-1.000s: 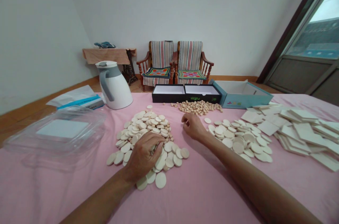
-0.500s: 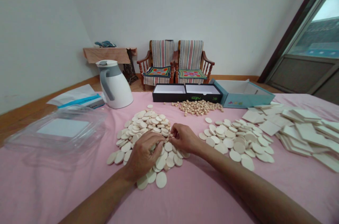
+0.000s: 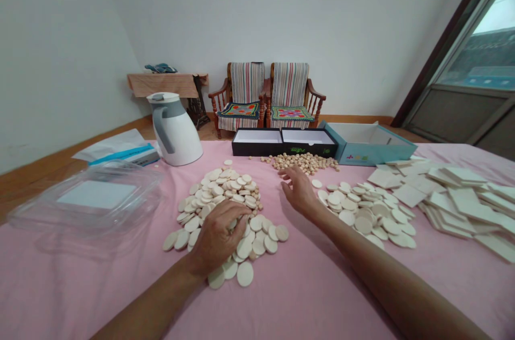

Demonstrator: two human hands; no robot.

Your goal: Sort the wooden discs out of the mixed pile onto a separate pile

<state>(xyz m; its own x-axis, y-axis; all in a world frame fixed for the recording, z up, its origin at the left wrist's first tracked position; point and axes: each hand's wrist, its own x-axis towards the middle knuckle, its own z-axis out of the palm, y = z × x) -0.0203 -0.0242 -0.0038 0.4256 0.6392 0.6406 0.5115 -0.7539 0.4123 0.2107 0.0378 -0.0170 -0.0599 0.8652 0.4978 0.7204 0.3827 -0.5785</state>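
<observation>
Right hand point(image 3: 298, 191), fingers spread, has left the disc pile point(image 3: 225, 190) for the beads point(image 3: 303, 162); left hand point(image 3: 219, 234) stays there, fingers curled.

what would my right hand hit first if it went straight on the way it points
Most likely the heap of small beads just ahead of the right hand, whose fingers are open; the black box lies beyond, though depth is unclear.
</observation>
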